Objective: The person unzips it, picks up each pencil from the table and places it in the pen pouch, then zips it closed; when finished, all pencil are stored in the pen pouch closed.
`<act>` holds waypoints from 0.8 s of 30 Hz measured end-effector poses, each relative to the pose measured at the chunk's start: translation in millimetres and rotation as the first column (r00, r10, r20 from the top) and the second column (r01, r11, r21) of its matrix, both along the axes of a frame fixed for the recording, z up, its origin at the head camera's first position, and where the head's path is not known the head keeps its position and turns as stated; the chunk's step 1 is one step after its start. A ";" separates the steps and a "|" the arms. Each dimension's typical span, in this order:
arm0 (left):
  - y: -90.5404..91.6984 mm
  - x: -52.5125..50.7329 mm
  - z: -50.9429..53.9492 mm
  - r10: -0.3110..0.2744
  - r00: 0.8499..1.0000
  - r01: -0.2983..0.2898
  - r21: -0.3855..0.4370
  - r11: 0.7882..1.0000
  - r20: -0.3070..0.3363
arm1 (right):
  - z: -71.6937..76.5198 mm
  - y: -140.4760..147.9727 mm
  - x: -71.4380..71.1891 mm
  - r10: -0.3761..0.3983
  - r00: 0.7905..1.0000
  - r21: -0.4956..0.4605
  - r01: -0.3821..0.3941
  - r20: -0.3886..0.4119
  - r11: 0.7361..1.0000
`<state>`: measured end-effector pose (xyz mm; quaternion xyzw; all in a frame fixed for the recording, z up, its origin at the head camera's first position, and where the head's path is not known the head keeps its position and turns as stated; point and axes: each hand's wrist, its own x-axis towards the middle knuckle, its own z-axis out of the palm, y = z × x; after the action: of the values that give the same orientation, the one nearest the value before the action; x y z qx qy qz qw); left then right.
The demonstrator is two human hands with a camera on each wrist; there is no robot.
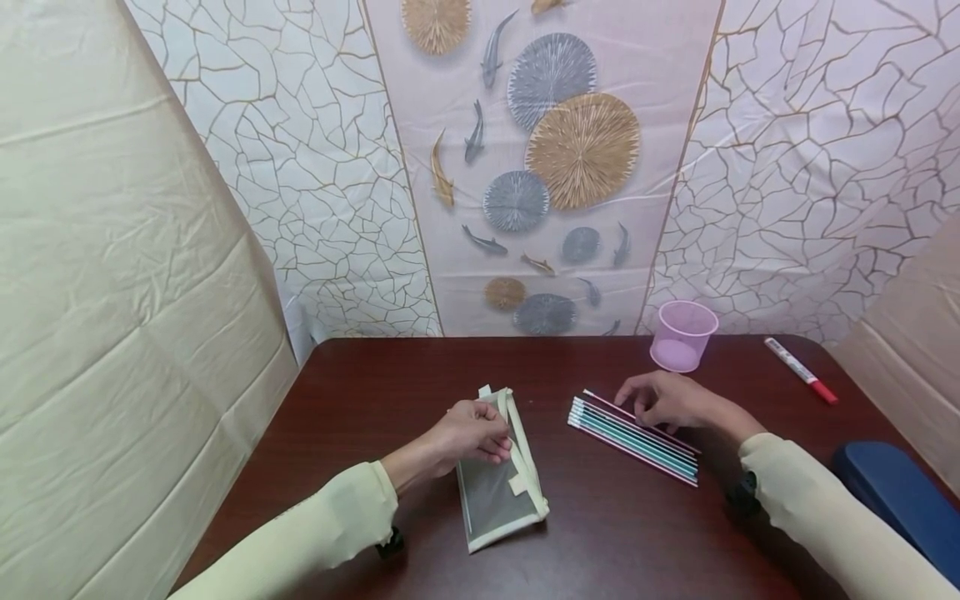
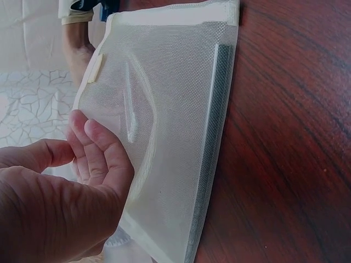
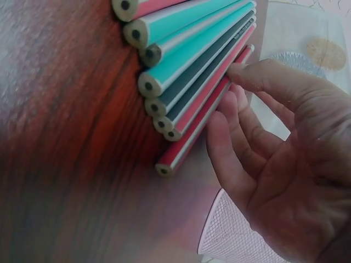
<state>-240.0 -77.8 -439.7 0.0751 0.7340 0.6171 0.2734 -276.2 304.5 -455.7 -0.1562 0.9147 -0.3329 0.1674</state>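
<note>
Two hands at work over the tabletop (image 1: 600,542). We found the left hand (image 1: 476,432) pinching the zip-side edge of a pale mesh pouch (image 1: 491,492), which lay to the left of a pencil row (image 1: 636,442). The right hand (image 1: 667,400) had thumb and fingertips pinching a red pencil (image 3: 186,143) on the row's far side, just beside its neighbours.

Risks, as we judged them: a knuckle brushing the row could roll the loose pencils apart; a slack pinch could drop the red one back across them. If the left hand eased off, the soft mesh could sag and its zip edges fall together.

Containers: along the pouch's lower edge we noted what looked like one dark pencil (image 2: 212,137), though the mesh blurred it. A pink cup (image 1: 682,337) stood upright near the far edge, its base showing through the wall; a red-capped marker (image 1: 801,371) lay to its right.
</note>
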 end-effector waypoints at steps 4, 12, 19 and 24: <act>0.4 0.0 -0.8 0.001 1.000 -0.001 -0.005 1.000 0.007 | 1.4 1.1 -3.1 0.018 1.000 0.011 -0.018 0.003 1.000; 2.6 -1.1 0.6 -0.005 1.000 0.005 -0.007 1.000 0.008 | 15.0 1.4 -16.7 0.040 0.996 -0.034 -0.037 0.082 0.999; 4.2 -1.7 0.1 -0.010 1.000 0.010 -0.005 1.000 0.010 | 30.9 -17.4 -16.1 0.009 1.000 -0.070 -0.011 -0.028 0.997; 6.5 -2.9 1.1 -0.023 1.000 0.023 -0.007 1.000 0.004 | 34.1 -41.2 -10.2 -0.034 0.999 -0.254 0.028 -0.021 0.967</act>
<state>-242.9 -71.2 -438.5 0.0813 0.7348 0.6114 0.2823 -286.5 263.4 -421.6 -0.1664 0.8689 -0.4479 0.1291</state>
